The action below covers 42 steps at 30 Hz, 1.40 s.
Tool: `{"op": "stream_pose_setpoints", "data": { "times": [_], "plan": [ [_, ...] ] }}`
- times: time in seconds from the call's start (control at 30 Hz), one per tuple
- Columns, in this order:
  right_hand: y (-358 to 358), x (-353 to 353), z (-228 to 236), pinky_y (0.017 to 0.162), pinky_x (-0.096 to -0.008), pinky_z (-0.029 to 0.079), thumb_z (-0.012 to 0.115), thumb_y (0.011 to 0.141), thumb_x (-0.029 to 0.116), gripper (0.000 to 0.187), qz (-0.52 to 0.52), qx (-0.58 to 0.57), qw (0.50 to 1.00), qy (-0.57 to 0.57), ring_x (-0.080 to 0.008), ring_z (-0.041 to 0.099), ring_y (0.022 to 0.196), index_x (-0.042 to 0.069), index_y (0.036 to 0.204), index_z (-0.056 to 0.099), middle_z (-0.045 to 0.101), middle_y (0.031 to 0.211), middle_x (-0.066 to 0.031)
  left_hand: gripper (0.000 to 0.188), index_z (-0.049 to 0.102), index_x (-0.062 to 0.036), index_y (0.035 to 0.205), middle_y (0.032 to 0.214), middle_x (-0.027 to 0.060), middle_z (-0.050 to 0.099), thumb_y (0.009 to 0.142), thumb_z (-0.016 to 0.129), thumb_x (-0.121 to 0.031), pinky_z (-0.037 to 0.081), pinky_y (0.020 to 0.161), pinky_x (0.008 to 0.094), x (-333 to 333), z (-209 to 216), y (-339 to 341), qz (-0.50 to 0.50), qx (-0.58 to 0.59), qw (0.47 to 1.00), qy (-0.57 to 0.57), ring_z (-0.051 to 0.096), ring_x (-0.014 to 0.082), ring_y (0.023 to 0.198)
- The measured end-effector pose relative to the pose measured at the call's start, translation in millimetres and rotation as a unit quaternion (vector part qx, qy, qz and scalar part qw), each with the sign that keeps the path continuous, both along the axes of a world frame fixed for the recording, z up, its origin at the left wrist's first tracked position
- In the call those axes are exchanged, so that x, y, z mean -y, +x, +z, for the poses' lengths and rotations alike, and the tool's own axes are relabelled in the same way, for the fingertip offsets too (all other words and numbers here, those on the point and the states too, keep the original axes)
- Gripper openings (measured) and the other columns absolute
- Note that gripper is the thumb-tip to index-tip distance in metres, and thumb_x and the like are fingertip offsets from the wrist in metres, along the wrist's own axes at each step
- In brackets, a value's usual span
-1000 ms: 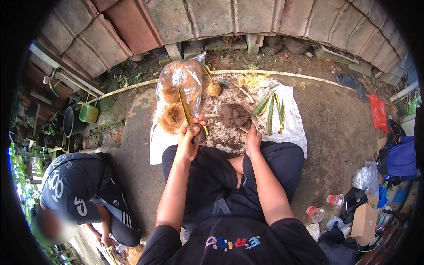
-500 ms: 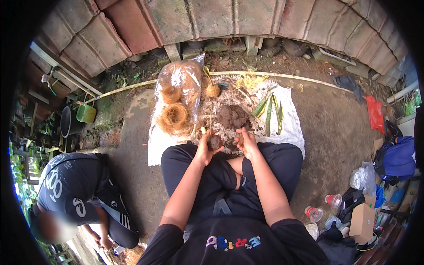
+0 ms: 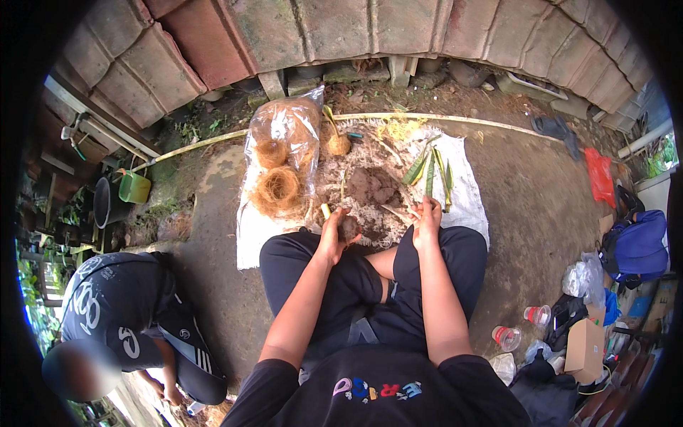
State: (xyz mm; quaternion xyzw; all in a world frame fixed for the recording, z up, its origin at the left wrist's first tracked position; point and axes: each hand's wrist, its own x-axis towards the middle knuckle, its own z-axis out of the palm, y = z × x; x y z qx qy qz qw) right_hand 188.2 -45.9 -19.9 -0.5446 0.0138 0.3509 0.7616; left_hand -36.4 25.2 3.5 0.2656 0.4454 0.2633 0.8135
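My left hand [image 3: 331, 238] is closed around a dark ball of soil [image 3: 348, 227], low over the near edge of the sheet. A short pale-yellow stem end [image 3: 326, 211] sticks up beside its fingers. My right hand [image 3: 426, 226] is apart from the ball, fingers spread, its tips at the lower end of a green leaf [image 3: 430, 183]. Whether they touch the leaf I cannot tell. More long yellow-edged leaves [image 3: 446, 178] lie beside it. Beyond my hands is a heap of dark soil [image 3: 375, 186]. A brown fibre ball with a leaf [image 3: 339, 145] stands behind it.
On the white sheet [image 3: 466, 213] lie a fibre nest [image 3: 277, 187] and a clear bag of brown fibre [image 3: 288, 117]. Another person [image 3: 121, 313] bends at the left. Plastic cups [image 3: 506, 338], a cardboard box [image 3: 585, 350] and bags are at the right.
My right hand has moved right, away from the soil ball and over to the leaves. My left hand still holds the ball in nearly the same place.
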Motion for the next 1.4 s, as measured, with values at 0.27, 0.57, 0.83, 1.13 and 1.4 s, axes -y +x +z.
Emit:
{"op": "stream_pose_setpoints", "data": {
  "times": [0.27,0.57,0.83,1.13,1.4],
  "plan": [
    [2.1,11.9,-9.9,0.047,-0.0307,0.042,0.041,0.102,0.030,0.029,0.093,0.171,0.978,-0.069,-0.0159,0.051,0.051,0.005,0.101,0.055,0.050,0.062,-0.0038,0.051,0.046,-0.0122,0.129,0.120,0.0135,0.057,0.095,0.056,-0.049,0.050,0.093,0.0419,-0.2,3.3,2.4,-0.002,0.046,0.998,0.048,0.062,0.0293,0.109],
    [-21.7,11.2,1.8,0.076,-0.0385,0.047,0.046,0.095,0.018,0.018,0.126,0.445,0.848,-0.259,-0.0321,0.064,0.083,0.008,0.101,0.058,0.065,0.087,-0.0165,0.057,0.047,-0.0118,0.130,0.117,0.0144,0.061,0.097,0.043,-0.058,0.054,0.084,0.0399,-4.4,-6.7,0.3,-0.031,0.027,0.999,0.012,0.067,0.0280,0.097],
    [-24.9,11.9,-7.3,0.056,-0.0251,0.042,0.054,0.099,0.020,0.030,0.169,0.287,0.934,-0.131,-0.0112,0.051,0.060,0.007,0.125,0.045,0.057,0.076,-0.0051,0.063,0.052,-0.0105,0.123,0.102,0.0111,0.065,0.096,0.034,-0.065,0.057,0.060,0.0292,-6.3,-3.3,2.6,-0.027,0.022,0.999,-0.015,0.069,0.0218,0.077],
    [-28.0,17.1,-3.4,0.045,-0.0270,0.039,0.043,0.103,0.037,0.036,0.266,0.277,0.909,-0.163,-0.0122,0.046,0.042,0.003,0.095,0.054,0.050,0.056,-0.0045,0.063,0.049,-0.0088,0.128,0.102,0.0094,0.065,0.097,0.037,-0.063,0.054,0.057,0.0268,-2.6,-1.2,1.4,-0.029,-0.013,0.999,0.005,0.069,0.0198,0.075],
    [-8.0,21.9,-18.6,0.045,-0.0317,0.036,0.042,0.101,0.048,0.054,0.224,0.211,0.944,-0.122,-0.0134,0.046,0.045,0.006,0.071,0.055,0.045,0.050,-0.0007,0.060,0.049,-0.0064,0.128,0.098,0.0085,0.064,0.098,0.041,-0.058,0.054,0.057,0.0273,5.1,5.2,4.5,-0.044,-0.029,0.998,0.021,0.069,0.0196,0.075]
  ]
}}
